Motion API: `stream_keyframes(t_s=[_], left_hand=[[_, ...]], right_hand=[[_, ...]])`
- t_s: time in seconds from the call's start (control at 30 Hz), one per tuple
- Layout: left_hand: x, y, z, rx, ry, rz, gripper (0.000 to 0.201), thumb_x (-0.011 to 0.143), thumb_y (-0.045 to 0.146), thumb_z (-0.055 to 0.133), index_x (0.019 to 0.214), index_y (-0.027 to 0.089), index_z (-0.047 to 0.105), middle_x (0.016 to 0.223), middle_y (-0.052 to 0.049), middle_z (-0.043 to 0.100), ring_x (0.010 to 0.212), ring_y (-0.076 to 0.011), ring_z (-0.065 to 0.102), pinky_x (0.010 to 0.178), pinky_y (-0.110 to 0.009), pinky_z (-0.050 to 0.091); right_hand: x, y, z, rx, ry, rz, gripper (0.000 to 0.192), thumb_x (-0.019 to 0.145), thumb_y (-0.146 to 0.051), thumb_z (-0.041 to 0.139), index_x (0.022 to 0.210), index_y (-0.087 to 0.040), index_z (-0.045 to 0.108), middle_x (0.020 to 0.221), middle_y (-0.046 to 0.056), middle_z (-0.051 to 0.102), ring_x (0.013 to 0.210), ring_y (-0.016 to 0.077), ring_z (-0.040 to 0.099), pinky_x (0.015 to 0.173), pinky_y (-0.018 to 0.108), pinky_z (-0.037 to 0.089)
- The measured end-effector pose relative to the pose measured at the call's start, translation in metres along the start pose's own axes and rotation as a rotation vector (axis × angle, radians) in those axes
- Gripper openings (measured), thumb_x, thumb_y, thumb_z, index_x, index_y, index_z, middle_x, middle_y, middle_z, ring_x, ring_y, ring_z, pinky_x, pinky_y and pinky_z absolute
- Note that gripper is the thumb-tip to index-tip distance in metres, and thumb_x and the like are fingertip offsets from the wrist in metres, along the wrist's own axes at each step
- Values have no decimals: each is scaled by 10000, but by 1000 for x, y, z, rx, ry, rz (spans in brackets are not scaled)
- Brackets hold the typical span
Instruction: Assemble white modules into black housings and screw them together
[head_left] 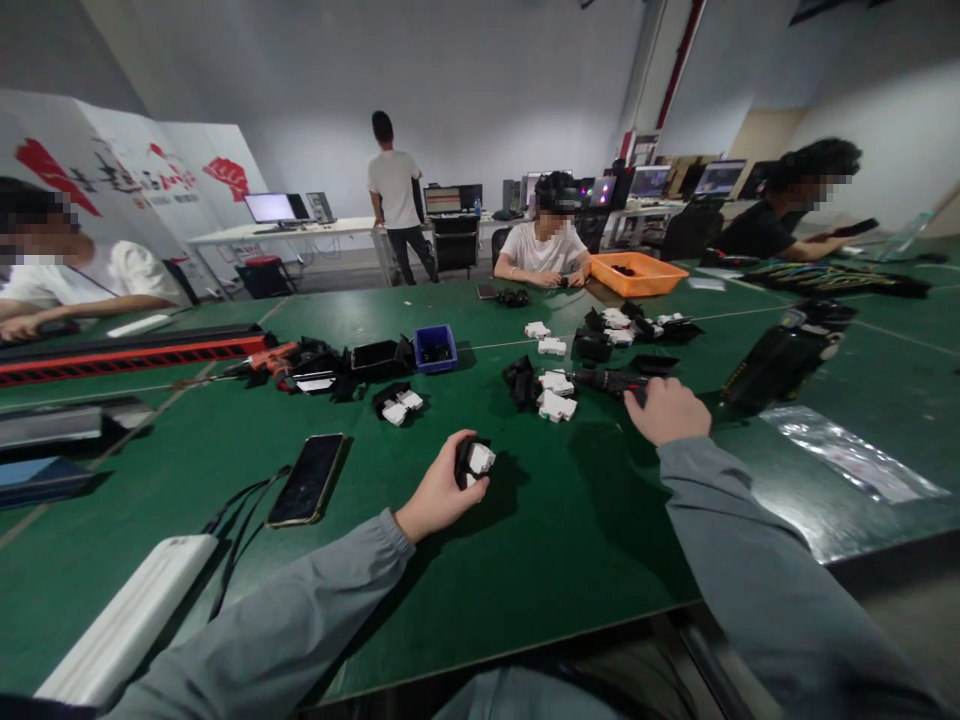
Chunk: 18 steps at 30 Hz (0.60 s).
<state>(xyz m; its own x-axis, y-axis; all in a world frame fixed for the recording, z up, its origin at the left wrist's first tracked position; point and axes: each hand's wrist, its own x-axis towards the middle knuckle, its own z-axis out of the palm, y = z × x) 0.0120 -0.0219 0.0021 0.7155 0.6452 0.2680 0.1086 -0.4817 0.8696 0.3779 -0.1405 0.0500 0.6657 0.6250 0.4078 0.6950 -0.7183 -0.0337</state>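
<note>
My left hand [442, 492] is closed around a small black-and-white plastic part [481, 459], held just above the green table. My right hand [670, 412] grips the rear end of a dark, slim electric screwdriver [604, 379] with a red mark on it. The screwdriver points left, its tip close to a pile of white plastic parts [556, 405] and black pieces. Left of these lies another black-and-white part cluster [399, 405]. Further back are more white parts [552, 346], with black pieces among them.
A blue bin [435, 349] and an orange-and-black drill [274, 362] lie at the back left. A phone [307, 480] and white power bank [135, 610] with cables sit left. At right are a black box-shaped object [784, 360] and a plastic bag [855, 455]. Several people are around.
</note>
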Motion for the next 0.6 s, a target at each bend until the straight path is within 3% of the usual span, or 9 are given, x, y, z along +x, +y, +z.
stream_keyframes(t_s=[0.03,0.1,0.17,0.37,0.6], left_hand=[[0,0,0,-2,-1,2,661,794,235,674,1382,208,373,1285,-107,549,1131,-245,580,1014,-416,455],[0,1,-1,-5,-6,0,662,795,237,672,1384,208,371,1265,-103,555,1099,-240,589,991,-412,467],[-1,1,-3,-7,-14,-2,661,800,242,667,1389,209,368,1242,-101,564,1069,-237,598,966,-409,479],[-1,1,-3,-2,-8,0,662,801,251,666,1391,206,370,1258,-109,560,1098,-250,589,993,-424,464],[0,5,-1,-13,-39,-49,634,815,222,638,1380,209,351,1263,-99,560,1100,-227,589,1008,-389,451]], right_hand=[[9,14,5,-6,-140,92,549,899,-558,491,1064,-62,658,1073,264,645,973,368,636,782,428,456],[24,35,15,107,-431,142,597,831,-629,571,1036,-82,696,1044,247,678,983,368,655,811,425,468],[34,47,22,252,-572,155,543,776,-598,664,971,-95,727,1006,226,701,984,349,665,828,400,473],[46,47,27,485,-649,240,326,707,-433,774,770,-116,741,794,151,723,742,269,686,664,339,502],[36,50,31,939,-719,431,234,724,-359,746,784,-137,701,732,111,728,598,209,655,536,301,529]])
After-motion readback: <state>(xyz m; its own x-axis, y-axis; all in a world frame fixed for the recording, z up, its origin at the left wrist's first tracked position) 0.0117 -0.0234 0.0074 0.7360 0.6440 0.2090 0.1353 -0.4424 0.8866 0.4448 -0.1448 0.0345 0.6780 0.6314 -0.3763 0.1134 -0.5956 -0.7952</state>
